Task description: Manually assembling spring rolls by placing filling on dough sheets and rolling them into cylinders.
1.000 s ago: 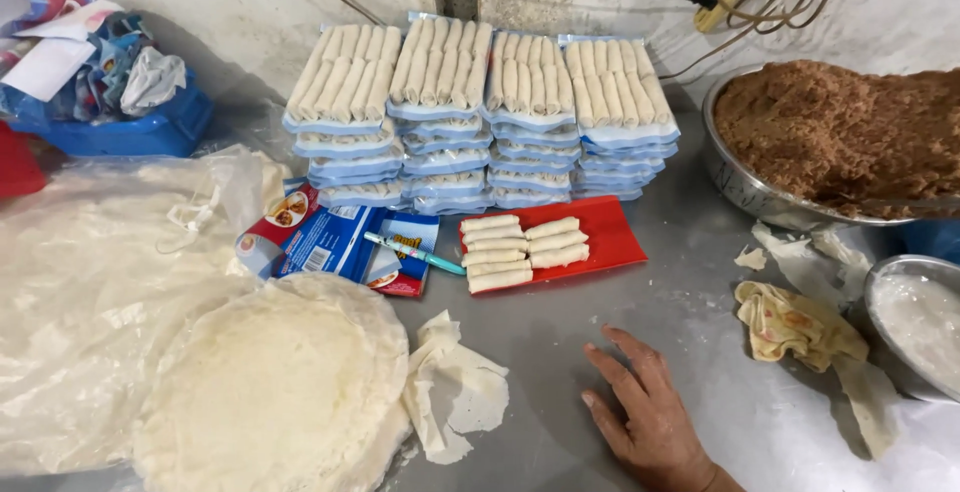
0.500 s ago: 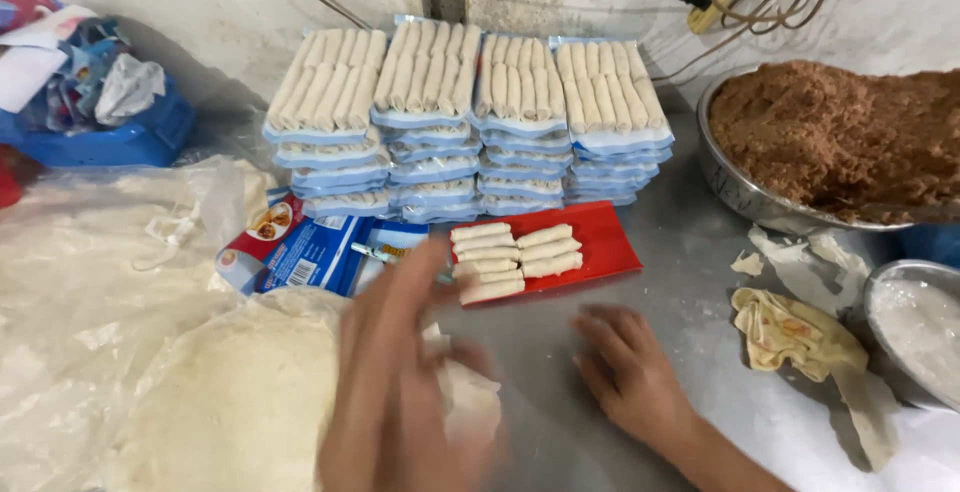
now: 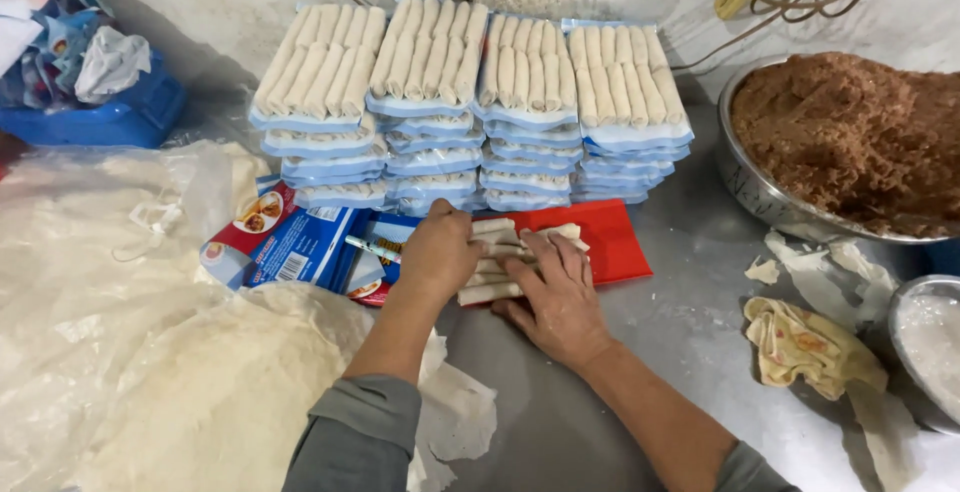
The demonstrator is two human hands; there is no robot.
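Two hands close in on a short row of pale uncooked spring rolls (image 3: 500,264) lying side by side on a red tray (image 3: 615,242) at the middle of the steel bench (image 3: 690,332). Your left hand (image 3: 440,252) covers the left ends of the rolls, fingers curled down over them; your right hand (image 3: 560,292) lies flat on the near side, fingers spread and pressing the row together from the right. Neither hand lifts anything: both rest on the rolls, squeezing them into a block rather than pinching one.

These rolls look light and soft, with thin wrappers that would likely tear or dent under a hard squeeze. Judging by the shape, the safest hold is along the whole row, palms at both ends and fingers underneath, so no single roll bends in the middle.

Behind the tray, toward the far wall, stand four stacks of packed rolls in blue trays (image 3: 470,122). Left of the tray lie printed blue cartons (image 3: 300,242) with a pen (image 3: 372,248) on top. A round pile of thin wrapper sheets (image 3: 200,392) under clear plastic fills the near left. At far right sits a metal bowl of brown minced filling (image 3: 850,132), with a stained cloth (image 3: 805,342) nearer you and a smaller bowl of white powder (image 3: 930,337) at the right edge.
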